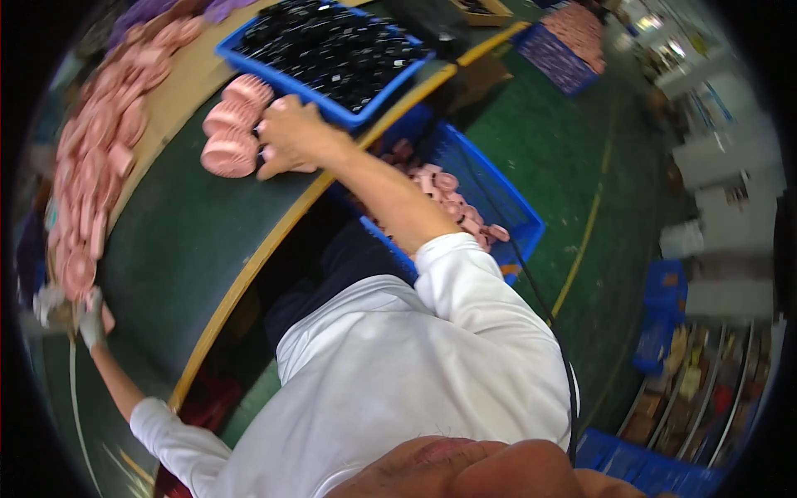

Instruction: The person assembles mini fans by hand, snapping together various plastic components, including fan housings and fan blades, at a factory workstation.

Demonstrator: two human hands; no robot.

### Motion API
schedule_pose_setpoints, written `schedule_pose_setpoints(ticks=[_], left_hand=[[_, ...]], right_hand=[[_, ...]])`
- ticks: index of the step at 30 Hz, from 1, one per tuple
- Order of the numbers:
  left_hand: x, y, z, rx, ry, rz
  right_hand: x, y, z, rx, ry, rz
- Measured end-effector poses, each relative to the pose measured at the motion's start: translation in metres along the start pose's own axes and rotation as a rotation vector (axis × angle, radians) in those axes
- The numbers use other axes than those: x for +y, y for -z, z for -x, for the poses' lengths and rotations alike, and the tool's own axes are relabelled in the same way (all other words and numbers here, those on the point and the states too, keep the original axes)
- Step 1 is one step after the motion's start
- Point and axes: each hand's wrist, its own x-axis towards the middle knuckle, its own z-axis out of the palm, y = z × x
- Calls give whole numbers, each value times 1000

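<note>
At the far left, my left hand (91,322), in a whitish glove, is closed around a pink plastic part (108,316); its fingertips are small and partly hidden. It is at the near end of a long heap of pink plastic parts (95,178). Three round, ribbed pink parts (230,154) lie in a row on the dark green tabletop (187,241). Against their right side, my bare right hand (295,137) bends its fingers, with the edge of a pink part showing under the palm. Its grip is partly covered by the hand itself.
A blue tray (365,112) full of small black parts stands beyond my right hand. Below the table's yellow edge (249,264) is a blue crate (519,203) holding pink parts. Another blue crate (558,62) heaped with pink parts stands on the floor. A black cable (531,278) hangs by my right arm.
</note>
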Motion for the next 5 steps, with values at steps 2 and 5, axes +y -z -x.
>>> schedule_pose_setpoints(ticks=[2, 5], left_hand=[[56, -38, 11, -85, 69, 55], [113, -23, 72, 102, 46, -207]], right_hand=[[6, 4, 13, 101, -3, 29], [-13, -7, 5, 108, 65, 79]])
